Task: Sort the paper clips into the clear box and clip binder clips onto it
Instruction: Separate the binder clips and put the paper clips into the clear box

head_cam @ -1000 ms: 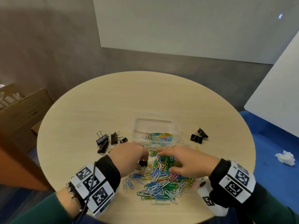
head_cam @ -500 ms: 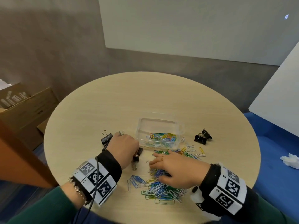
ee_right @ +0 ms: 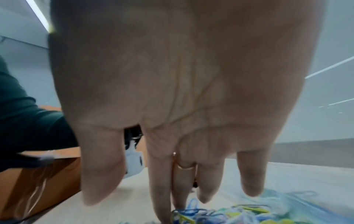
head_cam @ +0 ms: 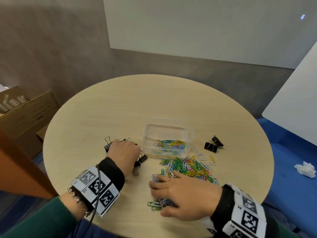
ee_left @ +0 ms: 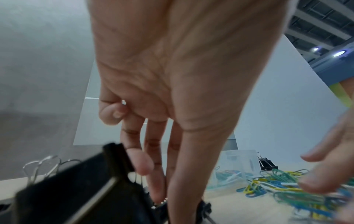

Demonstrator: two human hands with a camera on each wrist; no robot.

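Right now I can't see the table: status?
Left hand on binder clips, grip unclear. Right hand flat on loose paper clips. Clear box partly filled, unclipped.

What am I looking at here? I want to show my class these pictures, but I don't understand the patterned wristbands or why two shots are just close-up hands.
No machine: a person sorts clips by hand. One camera sits on the head; the patterned bands carry a camera on each wrist, hence the close-ups. On the round table stand a clear box holding some paper clips, a loose pile of coloured paper clips, and black binder clips. The left hand reaches into more binder clips beside the box; whether it grips one is unclear. The right hand lies flat, fingers straight, on the pile's near edge.
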